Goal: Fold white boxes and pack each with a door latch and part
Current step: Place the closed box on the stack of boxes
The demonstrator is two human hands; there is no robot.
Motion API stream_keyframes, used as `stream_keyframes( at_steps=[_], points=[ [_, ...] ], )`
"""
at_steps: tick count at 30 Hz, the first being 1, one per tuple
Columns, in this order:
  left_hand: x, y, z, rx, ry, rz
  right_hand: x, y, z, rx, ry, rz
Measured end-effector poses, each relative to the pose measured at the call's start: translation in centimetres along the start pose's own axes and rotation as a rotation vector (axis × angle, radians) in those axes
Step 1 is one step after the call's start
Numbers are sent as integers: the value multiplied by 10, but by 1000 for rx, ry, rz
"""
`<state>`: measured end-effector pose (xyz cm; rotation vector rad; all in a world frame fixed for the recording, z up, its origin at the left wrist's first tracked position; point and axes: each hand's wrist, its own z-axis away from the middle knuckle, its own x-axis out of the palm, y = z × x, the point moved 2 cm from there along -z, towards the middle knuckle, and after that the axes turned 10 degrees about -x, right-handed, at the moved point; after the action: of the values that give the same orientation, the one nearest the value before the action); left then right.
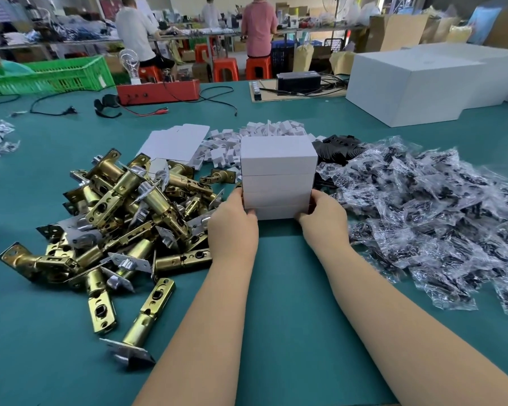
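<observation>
A stack of several closed white boxes stands on the green table in front of me. My left hand grips the stack's lower left side. My right hand grips its lower right side. A heap of brass door latches lies to the left. A heap of clear bags with black parts lies to the right. Flat white box blanks and small white folded inserts lie behind the stack.
Black flat plates lie behind the stack on the right. Large white boxes stand at the far right, a red tester box with cables and a green crate at the back. People work at benches beyond.
</observation>
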<state>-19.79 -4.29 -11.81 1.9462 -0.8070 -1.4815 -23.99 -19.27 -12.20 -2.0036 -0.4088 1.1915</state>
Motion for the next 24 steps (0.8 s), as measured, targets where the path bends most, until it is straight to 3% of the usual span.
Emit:
stream_keyframes(
  at_steps=[12,17,20,24],
  points=[
    [3,3,1,-23,25,-53,3,1,-4,57,50,76],
    [-3,1,4,-77,38,273,4,1,-4,74,56,90],
    [-16,5,1,-122,143,444,4,1,-4,75,54,94],
    [-39,40,-35,47,196,280,4,2,-6,88,49,93]
  ],
)
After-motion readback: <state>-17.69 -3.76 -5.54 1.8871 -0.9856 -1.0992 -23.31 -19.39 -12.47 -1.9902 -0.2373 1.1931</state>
